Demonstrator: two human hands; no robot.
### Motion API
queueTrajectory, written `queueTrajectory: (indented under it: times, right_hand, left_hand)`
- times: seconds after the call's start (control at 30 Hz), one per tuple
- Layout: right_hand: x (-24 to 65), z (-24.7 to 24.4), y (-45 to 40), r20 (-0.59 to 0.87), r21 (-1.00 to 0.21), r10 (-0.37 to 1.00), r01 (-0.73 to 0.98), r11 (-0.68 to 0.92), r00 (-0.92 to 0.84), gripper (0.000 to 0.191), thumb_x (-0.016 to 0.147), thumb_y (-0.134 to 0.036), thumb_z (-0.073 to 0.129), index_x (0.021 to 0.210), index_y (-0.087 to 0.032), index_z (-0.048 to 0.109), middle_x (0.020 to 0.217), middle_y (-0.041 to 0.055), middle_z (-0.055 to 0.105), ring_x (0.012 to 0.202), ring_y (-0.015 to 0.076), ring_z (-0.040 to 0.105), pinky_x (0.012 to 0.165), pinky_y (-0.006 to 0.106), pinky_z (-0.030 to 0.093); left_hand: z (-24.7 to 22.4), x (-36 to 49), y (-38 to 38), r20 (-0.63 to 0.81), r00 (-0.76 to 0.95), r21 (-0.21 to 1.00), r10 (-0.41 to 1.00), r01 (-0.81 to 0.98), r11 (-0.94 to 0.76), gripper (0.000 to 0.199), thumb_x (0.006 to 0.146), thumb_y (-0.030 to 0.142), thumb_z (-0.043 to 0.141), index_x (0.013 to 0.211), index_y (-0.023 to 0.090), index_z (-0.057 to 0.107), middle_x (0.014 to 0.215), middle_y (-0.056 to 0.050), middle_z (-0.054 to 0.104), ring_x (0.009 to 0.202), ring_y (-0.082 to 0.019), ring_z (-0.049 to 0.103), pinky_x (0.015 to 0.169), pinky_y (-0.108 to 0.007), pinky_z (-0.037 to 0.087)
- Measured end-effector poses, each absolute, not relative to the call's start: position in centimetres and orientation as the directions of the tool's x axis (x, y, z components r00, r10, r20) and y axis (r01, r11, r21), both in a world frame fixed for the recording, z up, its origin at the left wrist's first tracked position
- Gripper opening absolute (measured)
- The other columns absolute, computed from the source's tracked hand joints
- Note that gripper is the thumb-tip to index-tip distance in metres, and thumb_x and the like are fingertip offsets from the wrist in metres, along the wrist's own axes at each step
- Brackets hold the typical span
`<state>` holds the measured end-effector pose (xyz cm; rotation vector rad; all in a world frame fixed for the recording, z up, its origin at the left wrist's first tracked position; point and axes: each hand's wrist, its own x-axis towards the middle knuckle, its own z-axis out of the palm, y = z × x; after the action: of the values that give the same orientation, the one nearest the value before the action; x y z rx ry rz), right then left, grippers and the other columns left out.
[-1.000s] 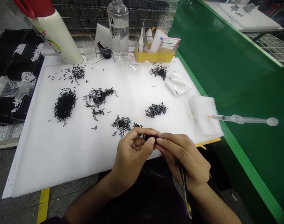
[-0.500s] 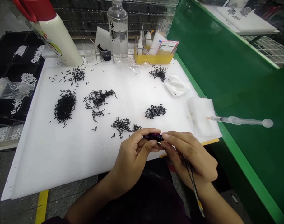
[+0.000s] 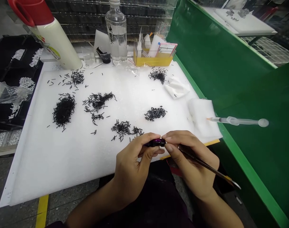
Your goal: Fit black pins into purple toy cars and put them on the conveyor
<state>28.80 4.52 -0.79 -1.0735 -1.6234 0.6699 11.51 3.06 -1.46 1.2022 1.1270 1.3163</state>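
Close to the front edge of the white foam sheet (image 3: 82, 164), my left hand (image 3: 132, 167) is closed around a small glossy black-purple piece (image 3: 156, 142) with its thumb and fingers. The fingertips of my right hand (image 3: 196, 158) touch the right end of this piece. A pair of dark tweezers (image 3: 206, 164) lies across my right hand, its pale end sticking out to the lower right. Nearest to my hands are a pile of tiny black parts (image 3: 122, 127) and another pile of such parts (image 3: 155, 113). My fingers cover part of the held piece.
More heaps of black parts (image 3: 64, 109) lie on the foam. Along the back stand a cream flask (image 3: 61, 44), a clear bottle (image 3: 117, 34) and a yellow-based box (image 3: 153, 60). A syringe (image 3: 241, 121) rests on a foam block (image 3: 201, 110) beside the green partition (image 3: 229, 63).
The tweezers in my right hand have swung from pointing steeply down to slanting right. The held piece has turned slightly, and the whole view has shifted a little.
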Motion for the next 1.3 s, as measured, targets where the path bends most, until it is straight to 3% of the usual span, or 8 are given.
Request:
queueTrajectory:
  times: [0.33, 0.47, 0.67, 0.8, 0.9, 1.0, 1.13, 1.3]
  right_hand:
    - [28.0, -0.6, 4.4, 0.380, -0.882, 0.924, 0.290, 0.372, -0.032, 0.013, 0.102, -0.014, 0.074, 0.107, -0.025, 0.077, 0.104, 0.0034, 0.077, 0.098, 0.0170, 0.076, 0.071, 0.024, 0.060]
    - [28.3, -0.8, 4.4, 0.404, -0.872, 0.914, 0.282, 0.399, -0.044, 0.017, 0.102, -0.014, 0.074, 0.114, -0.025, 0.077, 0.105, 0.0042, 0.078, 0.094, 0.0183, 0.076, 0.069, 0.026, 0.061]
    - [29.3, -0.7, 4.1, 0.564, -0.691, 0.797, 0.406, 0.599, -0.215, 0.053, 0.097, -0.003, 0.075, 0.143, -0.028, 0.073, 0.120, 0.0072, 0.079, 0.096, 0.0203, 0.077, 0.073, 0.031, 0.066]
    - [28.7, -0.8, 3.9, 0.676, -0.526, 0.696, 0.503, 0.685, -0.241, 0.063, 0.095, 0.002, 0.074, 0.151, -0.026, 0.069, 0.120, 0.0094, 0.081, 0.097, 0.0222, 0.079, 0.074, 0.034, 0.069]
    - [28.1, -1.1, 4.0, 0.724, -0.435, 0.642, 0.555, 0.709, -0.253, 0.065, 0.095, 0.005, 0.072, 0.153, -0.024, 0.067, 0.122, 0.0131, 0.081, 0.099, 0.0234, 0.080, 0.073, 0.035, 0.069]
    - [27.9, -1.2, 4.1, 0.704, -0.527, 0.681, 0.496, 0.691, -0.201, 0.058, 0.095, 0.005, 0.072, 0.144, -0.024, 0.073, 0.119, 0.0112, 0.081, 0.098, 0.0220, 0.080, 0.075, 0.034, 0.070]
    - [28.0, -1.1, 4.1, 0.614, -0.690, 0.780, 0.396, 0.606, -0.124, 0.056, 0.095, 0.001, 0.075, 0.142, -0.030, 0.074, 0.114, 0.0058, 0.082, 0.092, 0.0201, 0.079, 0.072, 0.032, 0.069]
    - [27.8, -1.2, 3.8, 0.671, -0.592, 0.721, 0.462, 0.661, -0.173, 0.060, 0.093, 0.004, 0.074, 0.145, -0.026, 0.073, 0.117, 0.0088, 0.081, 0.093, 0.0216, 0.079, 0.072, 0.033, 0.069]
  left_hand:
    - [-2.0, 11.5, 2.8, 0.144, -0.042, 0.988, 0.989, -0.053, -0.146, 0.026, 0.106, 0.011, 0.072, 0.124, 0.027, 0.081, 0.120, 0.002, 0.085, 0.094, -0.013, 0.086, 0.090, -0.019, 0.070]
    - [-1.1, 11.1, 3.0, -0.005, 0.005, 0.989, 1.000, -0.151, 0.005, 0.015, 0.106, 0.020, 0.075, 0.119, 0.025, 0.082, 0.113, -0.001, 0.087, 0.090, -0.017, 0.088, 0.085, -0.021, 0.073]
    - [0.2, 10.0, 3.7, -0.223, 0.204, 0.902, 0.953, -0.328, 0.281, 0.015, 0.103, 0.035, 0.081, 0.115, 0.025, 0.082, 0.077, 0.001, 0.086, 0.074, -0.020, 0.087, 0.072, -0.019, 0.072]
    - [0.0, 10.2, 3.5, -0.186, 0.160, 0.923, 0.970, -0.311, 0.228, 0.014, 0.104, 0.033, 0.081, 0.115, 0.024, 0.082, 0.079, 0.002, 0.087, 0.073, -0.019, 0.087, 0.072, -0.019, 0.072]
    - [-0.4, 10.6, 3.1, -0.120, 0.056, 0.968, 0.991, -0.216, 0.130, 0.015, 0.105, 0.031, 0.079, 0.118, 0.023, 0.082, 0.095, 0.000, 0.089, 0.080, -0.019, 0.088, 0.076, -0.018, 0.072]
    - [-0.6, 10.7, 2.9, -0.073, 0.028, 0.984, 0.997, -0.161, 0.077, 0.016, 0.106, 0.030, 0.078, 0.120, 0.023, 0.082, 0.106, -0.002, 0.089, 0.085, -0.019, 0.088, 0.079, -0.020, 0.073]
    - [-0.4, 10.5, 3.0, -0.082, 0.051, 0.980, 0.995, -0.180, 0.090, 0.015, 0.104, 0.032, 0.079, 0.117, 0.023, 0.083, 0.094, -0.001, 0.089, 0.077, -0.020, 0.088, 0.074, -0.021, 0.073]
    - [-0.2, 10.3, 3.0, -0.080, 0.065, 0.979, 0.995, -0.183, 0.091, 0.015, 0.105, 0.031, 0.078, 0.116, 0.023, 0.082, 0.088, 0.000, 0.088, 0.074, -0.021, 0.087, 0.072, -0.022, 0.074]
